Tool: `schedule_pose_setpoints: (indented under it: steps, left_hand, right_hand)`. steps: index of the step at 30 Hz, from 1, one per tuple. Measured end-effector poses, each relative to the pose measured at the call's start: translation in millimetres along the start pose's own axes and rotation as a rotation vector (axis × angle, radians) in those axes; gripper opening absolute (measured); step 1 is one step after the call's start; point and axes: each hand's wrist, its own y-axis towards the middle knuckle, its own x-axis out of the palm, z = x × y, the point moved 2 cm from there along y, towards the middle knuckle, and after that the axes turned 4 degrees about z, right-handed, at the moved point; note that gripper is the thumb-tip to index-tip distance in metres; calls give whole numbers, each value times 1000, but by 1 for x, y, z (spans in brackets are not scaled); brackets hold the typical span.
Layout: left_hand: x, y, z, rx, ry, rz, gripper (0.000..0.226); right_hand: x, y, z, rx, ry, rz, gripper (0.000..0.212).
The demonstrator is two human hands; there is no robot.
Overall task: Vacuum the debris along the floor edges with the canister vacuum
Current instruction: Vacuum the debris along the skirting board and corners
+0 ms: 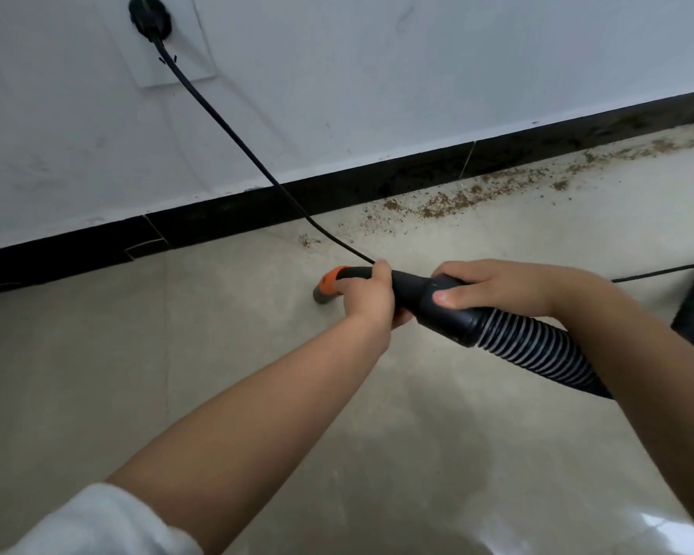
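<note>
Two hands are closed on the vacuum wand (413, 288), which is held low over the floor (417, 454) and a short way out from the black baseboard (337, 194). The left hand (371, 298) is wrapped round the front of the wand just behind the orange collar (334, 277), its fingers curled tight about the tube. The right hand (493, 288) grips the thicker black cuff further from the baseboard, fingers bent over the top and the thumb laid along the near side. Both forearms are stretched forward and nearly straight, the left one crossing the picture from a white sleeve (97, 522).

The grey nozzle tip (320, 295) is angled down to the floor, though contact cannot be confirmed. The debris (449, 202), a brown granular scatter, lies against the baseboard and trails along it away from the nozzle toward the picture's right; only a few specks sit close to the tip.

The wand is judged rigid and light, so it should steer well from the two grips already taken. The ribbed hose (537, 346) behind the cuff is judged flexible and likely to drag or twist, so the rear grip on the stiff cuff is well chosen. A power cord (233, 130) hangs from the wall socket (151, 18) across the baseboard and passes just behind the left hand; snagging is a risk.
</note>
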Motion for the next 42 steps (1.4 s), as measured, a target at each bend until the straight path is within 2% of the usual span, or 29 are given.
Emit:
schedule_pose_setpoints:
  steps: [4,8,11,14,21,27,32,35,38,42]
  left_hand:
    - [13,-5,-3,1,-39,-12,49]
    - [-3,-2,-13,27,-26,14,41]
    - [-17,-2,-10,49,-38,-99,33]
    - [-25,9,-3,105,-4,-136,45]
    - [-43,38,4,203,41,-134,53]
    - [-51,63,16,238,65,-174,51]
    - [-47,75,27,252,47,-139,49]
    - [-44,74,25,253,61,-126,50]
    - [-42,67,14,234,89,-167,55]
    - [-31,55,-6,180,143,-232,62]
  right_hand:
    - [-10,-10,2,36,9,9,12]
    - [1,-4,0,15,-79,-54,28]
    - [11,1,-3,24,-119,-74,34]
    - [20,12,-2,23,-180,-42,38]
    - [46,44,3,-83,-264,66,51]
    - [58,72,4,-121,-290,165,53]
    - [58,86,3,-112,-239,210,50]
    - [58,84,7,-73,-176,164,50]
    - [58,73,12,-34,-102,46,51]
    - [49,52,22,41,-123,-90,51]
